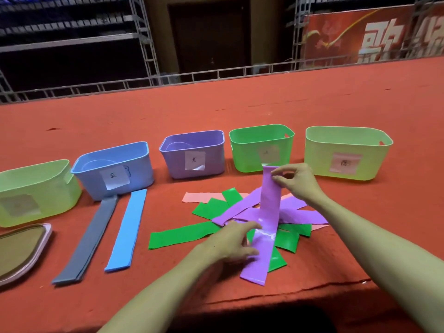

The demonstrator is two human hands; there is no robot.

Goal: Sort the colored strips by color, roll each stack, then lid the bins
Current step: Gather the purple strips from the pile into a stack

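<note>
Pinching purple strip (270, 200) aloft, right hand (298, 181) fingers; left hand (230, 241) fingers flat on it; bin labels (195, 160) illegible.

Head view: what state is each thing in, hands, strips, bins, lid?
Right hand, pinches the held purple strip's top end.
Left hand, presses that strip's lower part down.
Held purple strip, top raised, bottom on the table.
Mixed pile, green, purple, pink strips, unsorted.
Grey stack, flat, unrolled.
Blue stack, flat, unrolled.
Blue bin, purple bin, green bin, left yellow-green bin, right yellow-green bin, all unlidded.
Lid, on the table, far left.
</note>
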